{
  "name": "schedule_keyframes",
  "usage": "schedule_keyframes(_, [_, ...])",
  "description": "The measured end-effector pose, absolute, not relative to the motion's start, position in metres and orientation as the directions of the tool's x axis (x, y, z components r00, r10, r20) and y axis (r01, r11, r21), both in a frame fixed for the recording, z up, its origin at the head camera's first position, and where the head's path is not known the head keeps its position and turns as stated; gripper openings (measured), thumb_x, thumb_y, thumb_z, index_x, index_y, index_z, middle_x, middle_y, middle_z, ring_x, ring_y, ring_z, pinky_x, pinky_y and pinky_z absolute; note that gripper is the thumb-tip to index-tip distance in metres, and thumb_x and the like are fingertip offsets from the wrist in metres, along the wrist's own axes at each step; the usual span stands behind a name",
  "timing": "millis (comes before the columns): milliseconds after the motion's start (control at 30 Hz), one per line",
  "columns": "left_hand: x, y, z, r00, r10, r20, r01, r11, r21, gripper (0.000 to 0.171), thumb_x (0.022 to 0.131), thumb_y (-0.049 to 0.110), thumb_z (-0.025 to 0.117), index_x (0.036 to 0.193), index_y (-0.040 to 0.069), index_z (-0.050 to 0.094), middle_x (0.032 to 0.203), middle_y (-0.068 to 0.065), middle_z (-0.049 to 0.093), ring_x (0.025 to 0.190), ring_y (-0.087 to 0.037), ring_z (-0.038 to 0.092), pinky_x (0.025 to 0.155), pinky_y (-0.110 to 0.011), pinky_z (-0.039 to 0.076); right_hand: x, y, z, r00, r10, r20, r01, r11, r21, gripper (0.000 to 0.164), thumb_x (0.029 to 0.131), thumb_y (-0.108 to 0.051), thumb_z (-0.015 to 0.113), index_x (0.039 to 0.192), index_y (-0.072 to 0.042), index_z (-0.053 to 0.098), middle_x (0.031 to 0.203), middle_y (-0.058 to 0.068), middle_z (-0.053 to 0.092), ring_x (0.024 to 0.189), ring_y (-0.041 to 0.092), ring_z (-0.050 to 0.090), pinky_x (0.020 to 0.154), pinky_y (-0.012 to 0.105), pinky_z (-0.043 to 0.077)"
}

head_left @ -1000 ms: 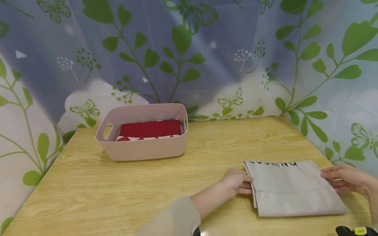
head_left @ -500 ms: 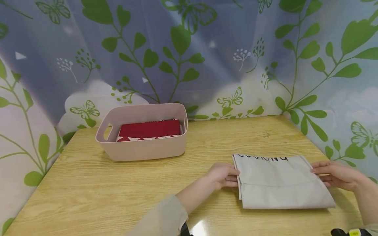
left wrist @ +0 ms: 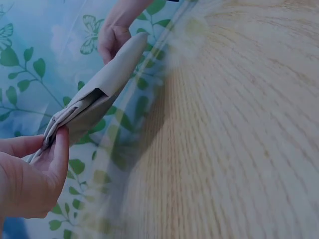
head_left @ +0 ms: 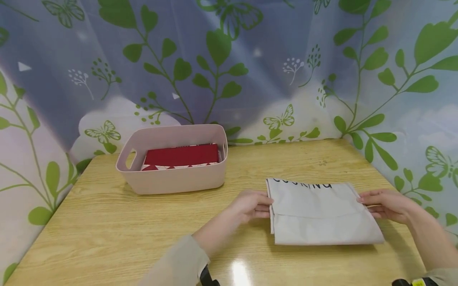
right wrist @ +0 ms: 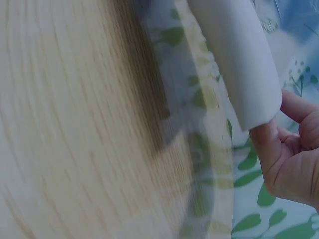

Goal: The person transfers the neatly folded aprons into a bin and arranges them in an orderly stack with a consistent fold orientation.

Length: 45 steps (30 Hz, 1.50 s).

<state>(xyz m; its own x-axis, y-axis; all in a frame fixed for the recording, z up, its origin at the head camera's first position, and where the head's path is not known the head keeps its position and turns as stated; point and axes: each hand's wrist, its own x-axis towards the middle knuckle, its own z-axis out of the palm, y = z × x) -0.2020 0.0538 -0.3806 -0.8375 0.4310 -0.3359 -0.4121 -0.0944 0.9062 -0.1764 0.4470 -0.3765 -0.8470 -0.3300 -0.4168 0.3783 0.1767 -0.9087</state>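
A folded light-grey cloth [head_left: 322,214] with black lettering along its far edge is held level between both hands. My left hand [head_left: 252,204] pinches its left edge, thumb on top and fingers beneath. At the opposite edge, my right hand [head_left: 388,204] grips it in the same way. The left wrist view shows the stacked layers of the cloth [left wrist: 94,102] end-on, between the thumb and fingers of the left hand [left wrist: 37,174]. In the right wrist view the cloth [right wrist: 244,64] is raised over the table, its rounded fold facing the camera, with the right hand [right wrist: 291,154] at its corner.
A pink plastic basket [head_left: 175,183] with handle holes stands at the back left of the wooden table [head_left: 118,230]. Inside it lies folded red fabric [head_left: 182,155] with a red-and-white patterned part. A leaf-printed curtain [head_left: 250,79] hangs behind the table and along its sides.
Both hands have carried the folded cloth leftward and a little away from the body, across the table. The grip on each edge stays the same, and the basket has not moved.
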Motion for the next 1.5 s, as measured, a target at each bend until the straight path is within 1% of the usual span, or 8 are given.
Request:
schedule_keyframes(100, [-0.204,0.046,-0.379,-0.844,0.428,-0.324,-0.395,-0.086,0.915,0.027,0.084,-0.005,0.059,0.110,-0.010,0.060,0.082,-0.012,0.067,0.073,-0.020,0.066,0.076,-0.037,0.054,-0.179,0.436,-0.374,-0.858,-0.289,-0.424,0.382,0.192,-0.904,0.007,0.096,-0.015,0.052,0.100,-0.015,0.058,0.088,-0.003,0.066,0.080,0.010,0.064,0.071,0.025,0.054])
schedule_keyframes(267, [-0.207,0.032,-0.378,-0.845,0.436,-0.310,-0.379,-0.079,0.922,0.028,0.086,-0.005,0.057,0.113,-0.010,0.058,0.079,-0.008,0.066,0.074,-0.017,0.065,0.078,-0.037,0.054,-0.184,0.417,-0.370,-0.867,-0.253,-0.429,0.384,0.209,-0.899,0.008,0.095,-0.015,0.053,0.098,-0.010,0.059,0.085,-0.003,0.065,0.078,0.009,0.064,0.070,0.024,0.053])
schedule_keyframes(433, [-0.210,0.016,-0.377,-0.842,0.451,-0.294,-0.366,-0.079,0.927,0.029,0.087,-0.004,0.055,0.115,-0.011,0.055,0.078,-0.005,0.065,0.074,-0.016,0.064,0.080,-0.037,0.053,-0.191,0.399,-0.368,-0.872,-0.232,-0.431,0.387,0.212,-0.897,0.007,0.094,-0.013,0.054,0.097,-0.009,0.060,0.083,-0.002,0.065,0.076,0.009,0.063,0.070,0.023,0.054])
schedule_keyframes(667, [-0.211,-0.003,-0.370,-0.858,0.426,-0.285,-0.357,-0.098,0.929,0.031,0.086,-0.005,0.056,0.116,-0.012,0.056,0.081,-0.008,0.067,0.075,-0.017,0.066,0.079,-0.039,0.053,-0.198,0.379,-0.365,-0.868,-0.219,-0.445,0.395,0.238,-0.887,0.012,0.093,-0.016,0.057,0.099,-0.006,0.058,0.080,0.000,0.066,0.073,0.010,0.065,0.069,0.025,0.055])
schedule_keyframes(967, [-0.209,-0.021,-0.368,-0.866,0.418,-0.275,-0.341,-0.092,0.935,0.031,0.087,-0.004,0.055,0.117,-0.013,0.053,0.081,-0.007,0.066,0.075,-0.016,0.065,0.079,-0.038,0.053,-0.201,0.356,-0.365,-0.879,-0.214,-0.427,0.394,0.179,-0.901,0.008,0.094,-0.014,0.056,0.094,-0.008,0.062,0.080,0.000,0.067,0.074,0.012,0.065,0.067,0.024,0.054])
schedule_keyframes(1200, [-0.209,-0.036,-0.365,-0.876,0.398,-0.271,-0.340,-0.113,0.934,0.034,0.087,-0.005,0.054,0.119,-0.014,0.051,0.080,-0.007,0.066,0.074,-0.016,0.065,0.074,-0.034,0.055,-0.203,0.341,-0.361,-0.890,-0.206,-0.408,0.376,0.177,-0.910,0.020,0.093,-0.017,0.057,0.105,-0.001,0.054,0.086,0.001,0.066,0.080,0.013,0.066,0.069,0.026,0.054])
schedule_keyframes(1367, [-0.209,-0.044,-0.365,-0.872,0.408,-0.271,-0.341,-0.109,0.934,0.033,0.087,-0.004,0.054,0.118,-0.013,0.051,0.078,-0.005,0.066,0.073,-0.014,0.065,0.072,-0.031,0.055,-0.202,0.334,-0.359,-0.892,-0.222,-0.393,0.368,0.145,-0.918,0.009,0.092,-0.013,0.057,0.096,-0.006,0.061,0.085,0.001,0.067,0.080,0.014,0.066,0.069,0.027,0.055])
schedule_keyframes(1500, [-0.211,-0.049,-0.367,-0.862,0.427,-0.274,-0.355,-0.120,0.927,0.031,0.089,-0.002,0.054,0.118,-0.012,0.051,0.080,-0.004,0.067,0.074,-0.015,0.066,0.076,-0.034,0.054,-0.200,0.329,-0.357,-0.893,-0.227,-0.389,0.365,0.139,-0.920,0.005,0.091,-0.012,0.058,0.092,-0.008,0.061,0.085,0.001,0.067,0.080,0.014,0.066,0.069,0.028,0.055])
